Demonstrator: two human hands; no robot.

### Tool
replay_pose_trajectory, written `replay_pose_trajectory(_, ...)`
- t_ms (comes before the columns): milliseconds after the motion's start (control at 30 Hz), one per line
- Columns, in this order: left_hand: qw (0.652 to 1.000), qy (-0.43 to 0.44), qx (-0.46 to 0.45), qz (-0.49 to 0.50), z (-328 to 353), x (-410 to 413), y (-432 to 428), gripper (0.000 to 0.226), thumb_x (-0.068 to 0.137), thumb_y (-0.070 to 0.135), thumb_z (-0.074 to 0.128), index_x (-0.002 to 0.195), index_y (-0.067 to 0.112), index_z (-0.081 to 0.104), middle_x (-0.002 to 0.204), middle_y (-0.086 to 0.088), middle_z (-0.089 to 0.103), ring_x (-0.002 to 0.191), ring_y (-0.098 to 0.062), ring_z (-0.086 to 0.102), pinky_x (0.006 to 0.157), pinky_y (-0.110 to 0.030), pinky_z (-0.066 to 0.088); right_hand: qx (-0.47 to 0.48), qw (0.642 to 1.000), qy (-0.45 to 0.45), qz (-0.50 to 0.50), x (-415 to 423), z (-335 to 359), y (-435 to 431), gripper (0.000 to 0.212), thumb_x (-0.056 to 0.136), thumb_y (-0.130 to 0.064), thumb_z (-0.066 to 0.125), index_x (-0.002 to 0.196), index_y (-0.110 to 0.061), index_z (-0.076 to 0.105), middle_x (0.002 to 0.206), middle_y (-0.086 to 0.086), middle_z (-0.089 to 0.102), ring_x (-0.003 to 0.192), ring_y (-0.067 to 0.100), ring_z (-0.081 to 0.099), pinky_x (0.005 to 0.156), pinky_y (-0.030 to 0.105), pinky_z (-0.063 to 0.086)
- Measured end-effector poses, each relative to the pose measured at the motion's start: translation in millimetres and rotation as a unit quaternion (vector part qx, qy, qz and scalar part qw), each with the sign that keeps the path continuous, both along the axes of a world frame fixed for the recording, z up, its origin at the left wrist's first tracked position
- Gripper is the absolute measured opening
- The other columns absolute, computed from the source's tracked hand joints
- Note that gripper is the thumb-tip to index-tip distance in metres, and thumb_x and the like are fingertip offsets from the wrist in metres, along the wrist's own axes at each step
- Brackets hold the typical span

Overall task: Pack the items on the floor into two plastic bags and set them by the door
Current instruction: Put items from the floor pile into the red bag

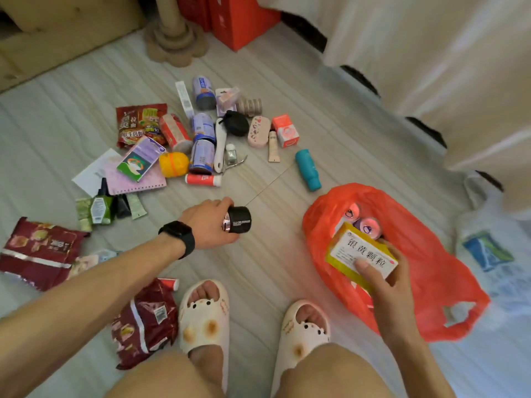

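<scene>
Holding, R hand (385,280): my fingers curl round a yellow box (359,254), thumb on top, over the red bag (416,254).
L hand (207,222): fingers wrapped round a small black jar (238,219), low over the floor (273,268).
Red bag: open on floor by my R foot, 2 pots (369,226) inside.
2nd bag (488,254): see-thru, flat, just R of red one.
Far pile: cans (202,156), teal bottle (308,169), noodle packs (140,124) on floor.
</scene>
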State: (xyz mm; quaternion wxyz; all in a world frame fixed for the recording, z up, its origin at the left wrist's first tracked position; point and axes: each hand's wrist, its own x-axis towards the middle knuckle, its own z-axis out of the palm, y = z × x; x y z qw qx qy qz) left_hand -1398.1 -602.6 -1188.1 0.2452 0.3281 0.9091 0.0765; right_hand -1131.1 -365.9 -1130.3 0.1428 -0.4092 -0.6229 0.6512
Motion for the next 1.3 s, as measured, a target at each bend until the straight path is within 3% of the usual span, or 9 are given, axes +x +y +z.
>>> replay_pose_trajectory(100,0.99,0.059,0.08,-0.101,60,21,60,0.06,0.066,0.062,0.063,0.113,0.031,0.044,0.099,0.006,0.062,0.089,-0.021,0.06,0.061,-0.028,0.035,0.081,0.987,-0.124,-0.055,31,-20,35,0.08,0.078,-0.036,0.081,0.141,-0.039,0.033,0.129,0.005,0.058,0.106,0.021,0.064,0.087,0.042,0.052)
replay_pose_trajectory(267,0.931,0.092,0.109,-0.335,105,81,159,0.058,0.065,0.058,0.07,0.108,0.024,0.049,0.102,0.001,0.052,0.079,-0.024,0.06,0.055,-0.028,0.032,0.129,0.941,-0.301,-0.085,56,-56,68,0.074,0.072,-0.046,0.081,0.128,-0.015,0.045,0.121,0.012,0.062,0.101,0.027,0.058,0.081,0.038,0.042)
replay_pose_trajectory(500,0.864,0.147,-0.053,-0.479,40,142,244,0.058,0.09,0.036,0.056,0.139,0.011,0.039,0.139,-0.013,0.047,0.125,-0.031,0.048,0.098,-0.044,0.037,0.216,0.932,-0.289,-0.031,57,-85,77,0.085,0.08,-0.077,0.045,0.144,-0.023,0.03,0.148,0.019,0.037,0.135,0.033,0.04,0.103,0.042,0.034)
replay_pose_trajectory(600,0.85,0.227,-0.074,-0.47,19,132,248,0.08,0.089,0.046,0.058,0.149,0.01,0.02,0.151,-0.013,0.031,0.141,-0.032,0.026,0.115,-0.053,0.019,0.368,0.821,-0.417,0.129,71,-97,87,0.08,0.08,-0.087,0.026,0.15,-0.05,0.011,0.166,0.005,-0.002,0.151,0.029,0.0,0.117,0.058,0.002)
replay_pose_trajectory(700,0.833,0.27,-0.144,-0.461,13,109,239,0.072,0.097,0.049,0.038,0.155,0.017,0.009,0.162,-0.013,0.01,0.149,-0.032,0.001,0.116,-0.059,-0.008,0.373,0.779,-0.455,0.216,86,-96,124,0.087,0.071,-0.097,0.016,0.144,-0.059,-0.014,0.161,-0.005,-0.027,0.15,0.021,-0.014,0.114,0.065,0.0)
replay_pose_trajectory(800,0.802,0.275,-0.228,-0.479,20,83,236,0.064,0.102,0.036,0.03,0.156,0.025,-0.003,0.164,-0.005,-0.006,0.15,-0.022,-0.007,0.113,-0.06,-0.015,0.371,0.721,-0.5,0.303,91,-81,164,0.111,0.062,-0.096,0.038,0.133,-0.056,-0.037,0.156,-0.003,-0.035,0.149,0.02,-0.015,0.116,0.058,0.013)
replay_pose_trajectory(900,0.814,0.263,-0.216,-0.471,33,76,239,0.069,0.1,0.039,0.033,0.155,0.027,-0.008,0.164,-0.002,-0.005,0.15,-0.017,-0.002,0.112,-0.061,-0.017,0.375,0.685,-0.541,0.312,79,-60,191,0.137,0.057,-0.078,0.07,0.147,-0.042,-0.027,0.164,0.006,-0.017,0.152,0.029,0.001,0.116,0.053,0.022)
replay_pose_trajectory(1033,0.853,0.194,-0.154,-0.458,52,85,243,0.081,0.091,0.041,0.048,0.156,0.03,0.001,0.163,-0.005,0.002,0.15,-0.022,0.002,0.115,-0.061,-0.007,0.346,0.712,-0.519,0.323,49,-28,193,0.131,0.064,-0.054,0.082,0.153,-0.041,-0.012,0.165,0.008,-0.011,0.151,0.032,0.007,0.116,0.055,0.022)
replay_pose_trajectory(1300,0.893,0.151,0.129,-0.403,74,63,172,0.064,0.083,0.032,0.057,0.145,0.029,0.041,0.149,-0.003,0.043,0.134,-0.024,0.041,0.11,-0.04,0.029,0.399,0.847,-0.204,0.286,9,27,86,0.071,0.088,-0.031,0.07,0.15,-0.029,0.037,0.158,-0.001,0.033,0.146,0.017,0.029,0.117,0.035,0.027)
